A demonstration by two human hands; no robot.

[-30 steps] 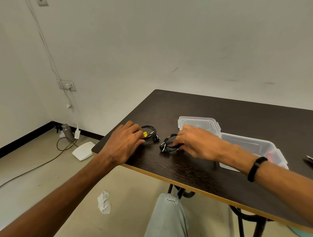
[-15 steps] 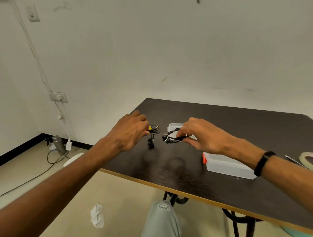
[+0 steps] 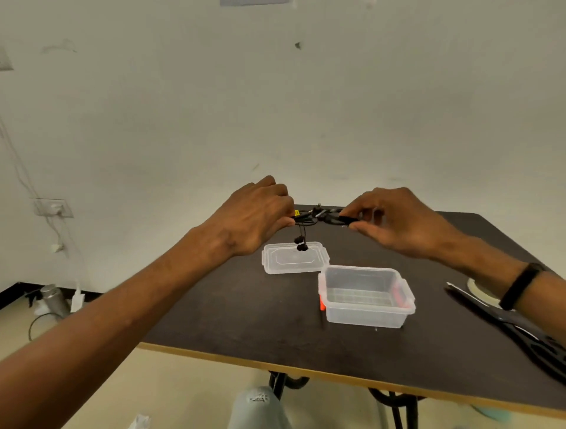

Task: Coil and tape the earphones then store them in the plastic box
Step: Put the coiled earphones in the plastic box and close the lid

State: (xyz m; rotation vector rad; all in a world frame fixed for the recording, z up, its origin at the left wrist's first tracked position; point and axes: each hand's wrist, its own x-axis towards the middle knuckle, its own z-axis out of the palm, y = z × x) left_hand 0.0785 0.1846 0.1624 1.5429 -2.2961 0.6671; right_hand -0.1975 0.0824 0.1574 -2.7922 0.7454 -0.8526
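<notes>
Two hands now up off the table (image 3: 232, 324), each pinching a black earphone bundle: left hand (image 3: 254, 217) closed on one with buds dangling over the lid (image 3: 294, 260), right hand (image 3: 398, 223) closed on the other. Bundles (image 3: 318, 214) brought together mid-air, above and behind the open box (image 3: 366, 295), no longer on the tabletop. Tape (image 3: 481, 289) and scissors (image 3: 502, 324) untouched at right. Likely heading for storing next.

We can read no text, brand, number or sign anywhere. The small yellow tag (image 3: 296, 212) on the earphones (image 3: 318, 214) is too small and blurred for us to tell whether it bears lettering, and the pale sheet (image 3: 254, 2) on the wall, cut by the frame's top edge, shows us nothing legible.
</notes>
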